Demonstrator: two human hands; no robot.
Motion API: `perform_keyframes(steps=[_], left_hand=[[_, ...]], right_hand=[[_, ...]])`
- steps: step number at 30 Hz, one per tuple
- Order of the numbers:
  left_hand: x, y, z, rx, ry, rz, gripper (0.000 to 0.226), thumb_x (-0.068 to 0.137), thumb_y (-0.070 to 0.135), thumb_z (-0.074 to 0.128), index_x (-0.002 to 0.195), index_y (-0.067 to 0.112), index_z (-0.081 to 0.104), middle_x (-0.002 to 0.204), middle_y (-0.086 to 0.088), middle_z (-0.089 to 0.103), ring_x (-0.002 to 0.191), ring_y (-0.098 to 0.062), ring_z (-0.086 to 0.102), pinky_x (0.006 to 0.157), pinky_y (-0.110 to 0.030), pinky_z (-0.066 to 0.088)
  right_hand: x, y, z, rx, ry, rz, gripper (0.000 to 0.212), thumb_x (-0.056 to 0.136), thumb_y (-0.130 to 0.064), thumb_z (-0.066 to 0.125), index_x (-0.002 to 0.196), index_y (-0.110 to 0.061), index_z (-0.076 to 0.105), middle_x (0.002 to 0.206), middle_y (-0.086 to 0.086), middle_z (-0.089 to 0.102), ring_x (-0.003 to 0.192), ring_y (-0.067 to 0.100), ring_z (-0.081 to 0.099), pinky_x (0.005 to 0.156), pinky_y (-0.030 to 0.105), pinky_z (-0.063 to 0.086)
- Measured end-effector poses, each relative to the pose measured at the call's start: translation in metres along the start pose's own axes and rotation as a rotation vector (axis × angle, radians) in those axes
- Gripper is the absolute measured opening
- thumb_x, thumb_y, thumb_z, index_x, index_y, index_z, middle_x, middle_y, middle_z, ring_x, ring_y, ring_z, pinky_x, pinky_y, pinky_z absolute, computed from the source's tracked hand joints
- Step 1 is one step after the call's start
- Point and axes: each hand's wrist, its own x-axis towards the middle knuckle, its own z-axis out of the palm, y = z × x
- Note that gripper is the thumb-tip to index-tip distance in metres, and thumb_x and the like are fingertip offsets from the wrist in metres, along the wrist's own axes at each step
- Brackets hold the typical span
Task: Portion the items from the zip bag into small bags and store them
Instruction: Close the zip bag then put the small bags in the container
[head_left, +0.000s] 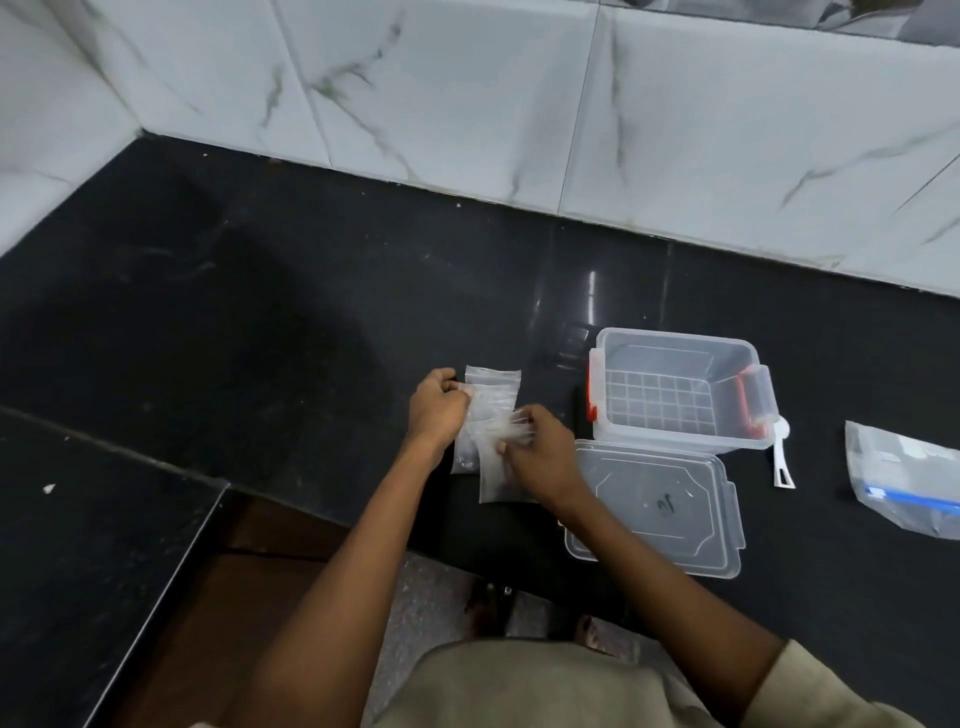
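Your left hand (439, 408) and right hand (537, 454) both pinch clear small bags (491, 410) near the counter's (260, 312) front edge. The open plastic box (680, 387), its lid (657, 506) with unreadable scrawled writing and a white scoop (782, 457) sit rightward. The zip bag (904, 475), its label illegible, lies toward the right edge.
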Motion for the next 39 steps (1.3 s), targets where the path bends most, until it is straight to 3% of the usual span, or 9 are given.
perform_keyframes(steps=[6,9,14,20,25,29,33,36,39], left_hand=[[0.011,0.010,0.000,0.051,-0.098,0.017,0.012,0.092,0.013,0.066,0.101,0.019,0.072,0.107,-0.002,0.073,0.098,-0.016,0.068,0.092,-0.034,0.057],[0.015,0.014,-0.001,0.090,-0.147,-0.032,0.010,0.085,0.010,0.071,0.092,0.015,0.076,0.098,-0.003,0.075,0.097,-0.019,0.070,0.093,-0.040,0.058],[0.018,0.021,0.001,0.117,-0.153,-0.064,0.007,0.077,0.015,0.079,0.081,0.009,0.078,0.088,-0.007,0.078,0.090,-0.025,0.074,0.088,-0.046,0.061],[0.015,0.021,0.002,0.125,-0.146,-0.065,0.009,0.081,0.011,0.078,0.087,0.003,0.076,0.090,-0.007,0.076,0.085,-0.022,0.072,0.080,-0.042,0.061],[0.004,0.020,-0.003,-0.009,-0.145,-0.008,0.004,0.083,0.003,0.070,0.081,0.005,0.072,0.080,-0.011,0.076,0.074,-0.023,0.069,0.068,-0.038,0.060],[-0.013,0.037,0.003,-0.105,-0.121,0.074,0.003,0.090,0.003,0.070,0.088,0.001,0.071,0.077,-0.012,0.075,0.065,-0.020,0.068,0.061,-0.034,0.061],[-0.024,0.062,0.020,-0.140,-0.117,0.173,0.005,0.089,0.005,0.072,0.083,0.006,0.072,0.068,-0.005,0.073,0.056,-0.012,0.065,0.051,-0.025,0.052],[-0.036,0.082,0.041,-0.137,-0.139,0.235,0.006,0.088,0.007,0.074,0.083,0.007,0.071,0.073,-0.005,0.074,0.060,-0.011,0.068,0.051,-0.021,0.051],[-0.049,0.097,0.072,-0.095,-0.169,0.306,0.013,0.086,0.007,0.077,0.078,0.014,0.069,0.079,-0.008,0.076,0.068,-0.016,0.072,0.056,-0.027,0.056]], right_hand=[[0.004,0.003,0.003,0.056,0.029,-0.024,0.012,0.081,-0.013,0.078,0.087,-0.009,0.068,0.090,0.006,0.067,0.082,0.019,0.062,0.078,0.036,0.052],[0.001,-0.001,0.002,0.127,0.025,0.000,0.017,0.083,-0.008,0.075,0.076,-0.018,0.062,0.076,-0.005,0.065,0.071,0.011,0.059,0.070,0.030,0.049],[-0.004,-0.003,-0.001,0.362,0.051,0.030,0.018,0.089,0.006,0.068,0.089,-0.011,0.061,0.078,-0.003,0.066,0.065,-0.004,0.061,0.065,0.018,0.051],[-0.009,-0.008,-0.016,0.596,0.028,-0.002,0.016,0.093,0.010,0.061,0.105,0.000,0.064,0.095,0.012,0.071,0.085,0.016,0.067,0.077,0.026,0.057],[-0.024,-0.017,-0.039,0.597,0.072,-0.050,0.017,0.094,0.008,0.061,0.089,-0.007,0.064,0.074,-0.004,0.070,0.067,0.006,0.064,0.062,0.020,0.052],[-0.028,-0.025,-0.073,0.654,0.232,-0.081,0.017,0.094,0.008,0.060,0.088,-0.007,0.062,0.069,-0.008,0.068,0.059,0.004,0.061,0.050,0.016,0.047],[-0.023,-0.022,-0.120,0.661,0.414,-0.069,0.013,0.094,0.003,0.063,0.091,-0.009,0.066,0.071,-0.013,0.071,0.066,0.003,0.065,0.064,0.019,0.053],[-0.017,-0.014,-0.156,0.690,0.490,-0.030,0.010,0.094,0.002,0.064,0.094,-0.007,0.067,0.071,-0.012,0.072,0.068,0.004,0.067,0.067,0.022,0.057],[-0.013,-0.005,-0.185,0.658,0.538,0.006,0.015,0.094,0.001,0.064,0.086,-0.011,0.066,0.067,-0.011,0.069,0.060,0.002,0.065,0.057,0.020,0.054]])
